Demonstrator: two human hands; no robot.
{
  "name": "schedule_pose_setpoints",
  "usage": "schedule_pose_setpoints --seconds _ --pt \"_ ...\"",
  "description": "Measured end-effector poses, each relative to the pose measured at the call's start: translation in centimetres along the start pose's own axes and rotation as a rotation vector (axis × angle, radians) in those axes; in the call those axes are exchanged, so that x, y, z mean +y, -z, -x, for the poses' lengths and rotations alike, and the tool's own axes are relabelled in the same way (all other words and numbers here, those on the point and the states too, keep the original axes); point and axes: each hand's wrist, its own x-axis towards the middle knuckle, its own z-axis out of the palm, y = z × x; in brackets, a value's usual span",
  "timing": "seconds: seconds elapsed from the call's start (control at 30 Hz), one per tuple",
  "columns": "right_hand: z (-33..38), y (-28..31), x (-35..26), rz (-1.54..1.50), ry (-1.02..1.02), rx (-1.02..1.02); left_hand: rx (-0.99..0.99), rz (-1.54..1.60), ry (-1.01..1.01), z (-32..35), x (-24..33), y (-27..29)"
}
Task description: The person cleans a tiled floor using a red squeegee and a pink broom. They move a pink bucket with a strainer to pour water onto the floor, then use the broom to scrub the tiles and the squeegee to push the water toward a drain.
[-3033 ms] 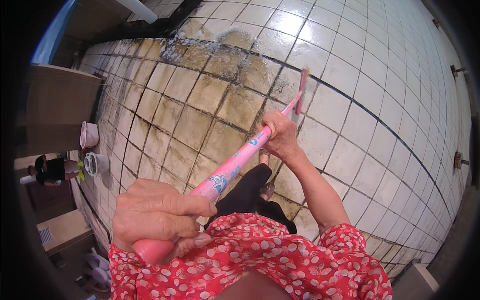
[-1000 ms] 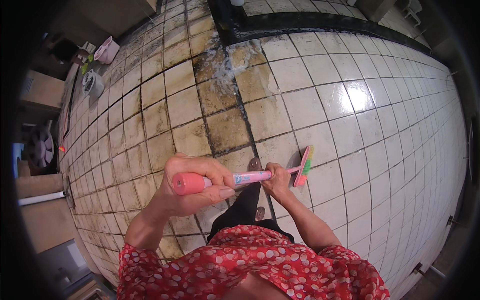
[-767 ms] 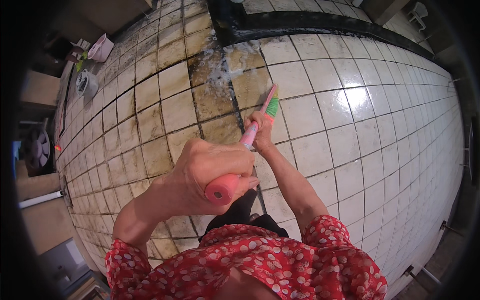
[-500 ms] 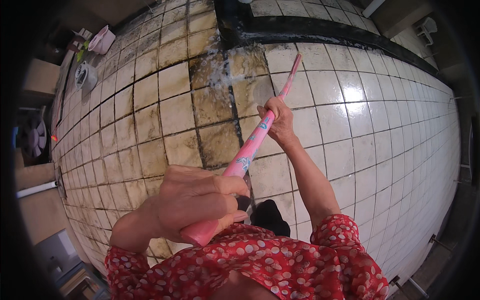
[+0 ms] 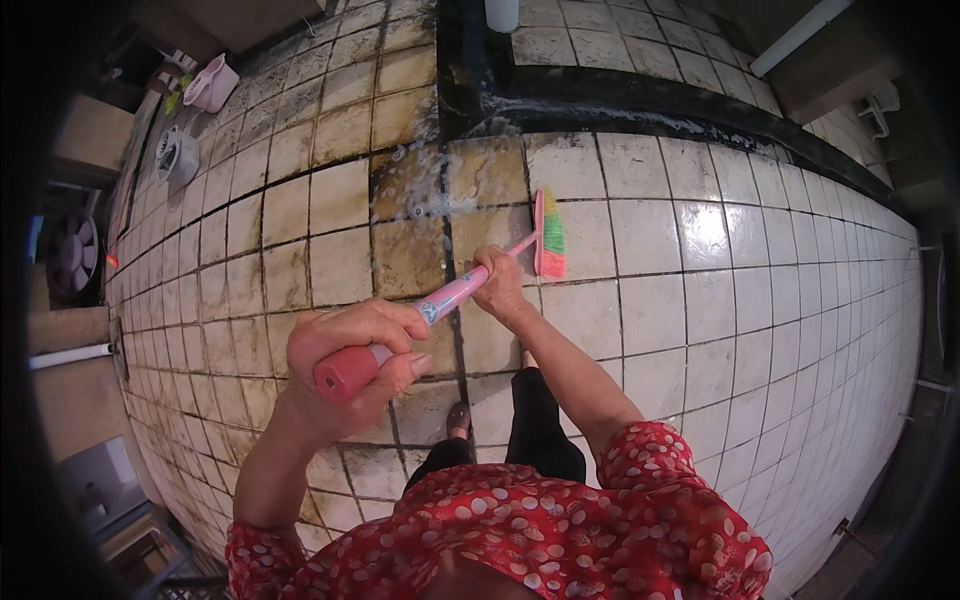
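A pink broom [image 5: 455,297] with blue patterns slants across in front of me. My left hand [image 5: 352,345] is wrapped round the top of its handle, just below the red end cap. Farther down the handle, my right hand [image 5: 498,282] grips it close to the head. The broom head has yellow, green and pink bristles [image 5: 552,240] and is at the white floor tiles, right of the brown-stained ones. Suds and water [image 5: 420,185] lie on the stained tiles to the left of the bristles.
A dark wet gutter [image 5: 620,112] runs along the far side of the tiled floor [image 5: 660,330]. At the far left stand a pink basket [image 5: 211,84] and a pale bucket [image 5: 178,158]. A fan [image 5: 75,255] is by the left wall. A white pipe [image 5: 502,14] stands at the far edge.
The broom's handle end has risen and both hands have shifted left. The bristles now show on the tiles, where before only the handle was visible.
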Motion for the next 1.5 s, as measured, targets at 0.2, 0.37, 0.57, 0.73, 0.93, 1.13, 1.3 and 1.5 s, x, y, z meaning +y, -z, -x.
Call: schedule_pose_setpoints --seconds 0.2,0.37,0.57,0.73,0.93,1.13,1.3,1.5 --pt "-11.7 2.5 9.6 -0.027 0.166 -0.121 -0.118 -0.311 -0.175 -5.8 -2.3 -6.9" --pt "-13.2 8.1 7.8 0.148 0.084 -0.278 0.109 -0.03 -0.014 -7.8 -1.4 -4.3" --pt "-8.0 6.2 10.5 0.178 -0.02 -0.519 0.255 0.232 0.29 -6.5 -4.3 -6.2" --pt "-13.7 1.0 11.5 0.061 0.189 -0.485 0.38 0.089 0.19 -7.0 -6.5 -7.0" --pt "-14.7 -0.7 6.5 0.085 0.457 -0.425 0.338 -0.083 0.09 -0.7 -4.9 -7.1" --pt "-8.1 -5.1 -0.1 0.097 0.678 -0.649 0.766 0.061 0.296 13.7 -0.6 -3.1" --pt "7.2 -11.1 -11.2 -0.333 0.812 -0.84 1.451 0.261 0.478 30.7 8.5 -3.3" --pt "26.7 -13.7 -22.1 -0.452 0.954 -1.288 2.066 -0.148 1.013 40.1 17.0 -7.4"
